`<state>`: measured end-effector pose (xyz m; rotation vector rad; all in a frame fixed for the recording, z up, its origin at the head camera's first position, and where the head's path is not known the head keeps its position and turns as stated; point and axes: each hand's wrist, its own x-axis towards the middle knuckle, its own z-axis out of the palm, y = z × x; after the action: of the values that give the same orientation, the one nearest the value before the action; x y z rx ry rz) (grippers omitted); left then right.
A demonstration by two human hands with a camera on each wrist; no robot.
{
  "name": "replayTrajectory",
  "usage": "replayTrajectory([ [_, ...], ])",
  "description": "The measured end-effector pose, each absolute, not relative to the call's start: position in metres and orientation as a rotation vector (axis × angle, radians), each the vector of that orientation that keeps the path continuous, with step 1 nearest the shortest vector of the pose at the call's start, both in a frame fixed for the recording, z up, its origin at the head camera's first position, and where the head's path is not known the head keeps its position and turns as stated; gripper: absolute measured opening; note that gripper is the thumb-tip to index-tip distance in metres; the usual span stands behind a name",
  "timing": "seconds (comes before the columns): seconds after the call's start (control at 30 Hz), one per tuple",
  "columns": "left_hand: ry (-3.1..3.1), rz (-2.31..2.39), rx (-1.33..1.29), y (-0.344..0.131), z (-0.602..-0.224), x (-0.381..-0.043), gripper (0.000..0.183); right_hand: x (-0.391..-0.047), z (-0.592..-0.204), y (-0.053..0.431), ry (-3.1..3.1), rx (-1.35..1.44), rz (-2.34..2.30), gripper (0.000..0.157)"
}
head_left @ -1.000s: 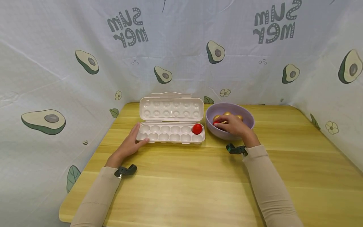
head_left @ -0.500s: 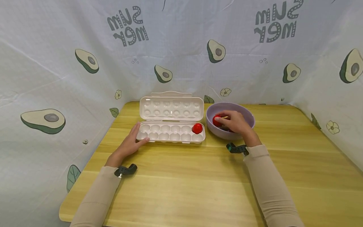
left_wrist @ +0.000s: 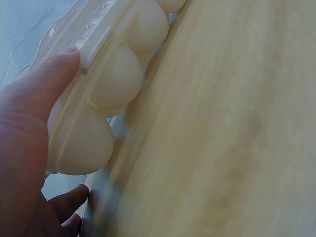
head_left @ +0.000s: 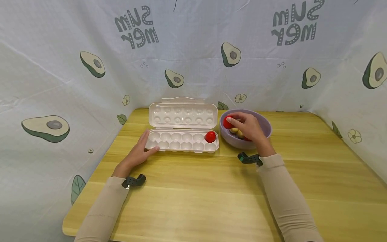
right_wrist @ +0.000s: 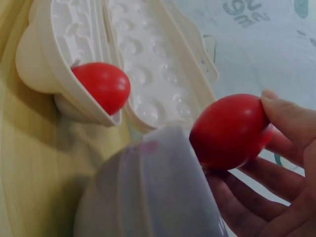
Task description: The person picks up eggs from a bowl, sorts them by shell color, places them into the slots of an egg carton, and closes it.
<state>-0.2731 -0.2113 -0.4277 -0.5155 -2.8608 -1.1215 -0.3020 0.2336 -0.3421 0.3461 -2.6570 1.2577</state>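
In the head view my right hand (head_left: 248, 126) pinches a red egg (head_left: 227, 122) between thumb and fingers, above the left part of a purple bowl (head_left: 266, 126). The right wrist view shows this red egg (right_wrist: 231, 131) just over the bowl's rim (right_wrist: 170, 143). My left hand (head_left: 137, 154) holds the left end of an opened white egg carton (head_left: 181, 147), thumb on its front rim and fingers along its left side. Another red egg (head_left: 210, 136) sits in the back-row cup at the carton's right end. The other cups hold nothing.
Several gold eggs (head_left: 240, 134) lie in the bowl, with another red one partly hidden under my right hand. The carton's lid (head_left: 183, 116) leans back, raised. A patterned cloth (head_left: 193, 50) hangs behind the wooden table (head_left: 193, 198).
My right hand has lifted the red egg from inside the bowl, up and slightly left. More gold eggs now show beneath it. My left hand and the carton have stayed in place.
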Motion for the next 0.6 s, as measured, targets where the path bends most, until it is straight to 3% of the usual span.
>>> replayTrajectory([
  [0.6,-2.85,-1.13,-0.518,-0.211,-0.428,-0.273,0.096,-0.304,-0.351,0.198,-2.471,0.404,1.359,0.043],
])
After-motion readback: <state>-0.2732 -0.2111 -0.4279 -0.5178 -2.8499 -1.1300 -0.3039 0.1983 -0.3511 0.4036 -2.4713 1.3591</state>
